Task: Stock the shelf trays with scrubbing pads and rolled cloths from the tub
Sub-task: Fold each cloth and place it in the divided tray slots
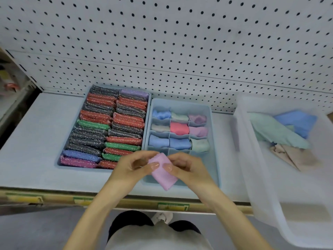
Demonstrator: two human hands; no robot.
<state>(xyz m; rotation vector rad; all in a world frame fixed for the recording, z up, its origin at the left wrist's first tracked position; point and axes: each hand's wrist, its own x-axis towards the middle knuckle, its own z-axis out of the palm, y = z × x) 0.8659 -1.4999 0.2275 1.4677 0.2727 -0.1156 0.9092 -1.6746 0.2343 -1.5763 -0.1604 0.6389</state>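
A pink cloth (163, 173) is held between both hands above the front of the divided blue tray (213, 141). My left hand (134, 165) pinches its left side and my right hand (185, 166) pinches its right side. The divided tray holds several rolled cloths in blue, pink, green and beige; its front row is hidden behind my hands. To its left, a blue tray (60, 164) is packed with two rows of sparkly scrubbing pads (100, 130). The clear tub (266, 195) at the right holds loose green (275, 132), blue (299, 121) and beige (295, 157) cloths.
Both trays sit on a pale shelf (34, 147) backed by white pegboard (180, 42). The shelf's front edge carries a yellow price strip (126, 202). A neighbouring shelf unit shows at the far left. My legs and the floor lie below.
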